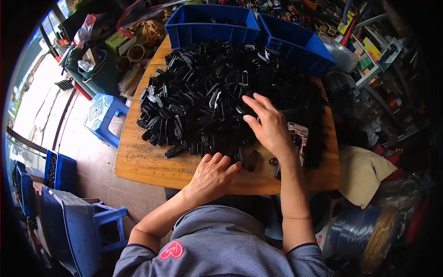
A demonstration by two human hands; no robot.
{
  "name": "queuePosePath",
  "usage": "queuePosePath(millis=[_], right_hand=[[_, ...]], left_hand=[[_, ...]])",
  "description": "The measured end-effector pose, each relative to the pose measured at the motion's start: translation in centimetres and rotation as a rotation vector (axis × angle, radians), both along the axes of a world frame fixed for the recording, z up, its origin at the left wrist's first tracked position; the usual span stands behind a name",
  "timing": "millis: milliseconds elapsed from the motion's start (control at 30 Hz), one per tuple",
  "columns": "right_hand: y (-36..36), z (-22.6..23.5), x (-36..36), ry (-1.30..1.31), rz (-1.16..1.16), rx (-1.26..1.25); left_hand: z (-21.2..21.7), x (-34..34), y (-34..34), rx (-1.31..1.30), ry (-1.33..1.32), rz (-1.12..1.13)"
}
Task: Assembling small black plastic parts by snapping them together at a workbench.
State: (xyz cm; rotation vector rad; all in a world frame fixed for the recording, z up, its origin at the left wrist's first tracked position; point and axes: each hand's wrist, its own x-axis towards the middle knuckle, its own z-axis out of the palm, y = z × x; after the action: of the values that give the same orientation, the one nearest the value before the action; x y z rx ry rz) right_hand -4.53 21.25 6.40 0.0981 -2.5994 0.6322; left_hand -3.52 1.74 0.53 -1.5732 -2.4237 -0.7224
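A large heap of small black plastic parts (203,92) covers most of the wooden table (134,161). My left hand (210,177) rests at the table's front edge. Its fingers are curled, with a black plastic part (239,156) at the thumb and forefinger. Over the heap's near right side reaches my right hand (270,127), thumb and fingers apart. A dark part lies close to those fingertips, and no grip on it shows. Between the hands a single black part (253,160) stands on the wood. A patterned phone-like object (299,134) lies partly behind my right wrist.
Two blue bins (212,30) (297,44) stand along the table's far edge. Blue stools (104,115) and blue crates (60,171) are on the floor to the left. To the right are a beige cushion-like bag (367,175), a wire spool (355,233) and cluttered shelves (383,60).
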Motion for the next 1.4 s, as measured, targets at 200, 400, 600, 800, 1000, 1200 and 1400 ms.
queuePosePath(millis=[200, 400, 600, 800, 1000, 1200, 1400], right_hand=[[-1.8, -2.0, 6.9, -0.064, -0.229, -0.131], [-3.5, -4.5, 8.0, -0.166, -0.23, 0.016], [-4.1, -4.7, 8.4, -0.157, -0.191, 0.036], [-3.7, -4.5, 8.3, -0.192, -0.182, 0.024], [-3.9, -4.1, 8.5, -0.051, -0.195, -0.35], [-4.0, -3.0, 9.6, -0.104, 0.057, -1.054], [-4.6, -3.4, 9.1, -0.281, 0.13, -1.179]], left_hand=[[0.7, -0.8, -1.1, -0.067, -0.014, -0.058], [0.9, -1.5, -0.8, -0.103, 0.044, -0.118], [1.4, -1.9, -0.7, -0.129, 0.04, -0.166], [1.1, -1.4, -0.4, 0.495, -0.422, -0.045], [-0.6, 0.1, -1.2, 0.556, -1.248, -0.064], [0.1, -0.6, -0.6, 0.39, -1.038, -0.117], [0.1, -0.1, -1.2, 0.452, -0.994, -0.11]])
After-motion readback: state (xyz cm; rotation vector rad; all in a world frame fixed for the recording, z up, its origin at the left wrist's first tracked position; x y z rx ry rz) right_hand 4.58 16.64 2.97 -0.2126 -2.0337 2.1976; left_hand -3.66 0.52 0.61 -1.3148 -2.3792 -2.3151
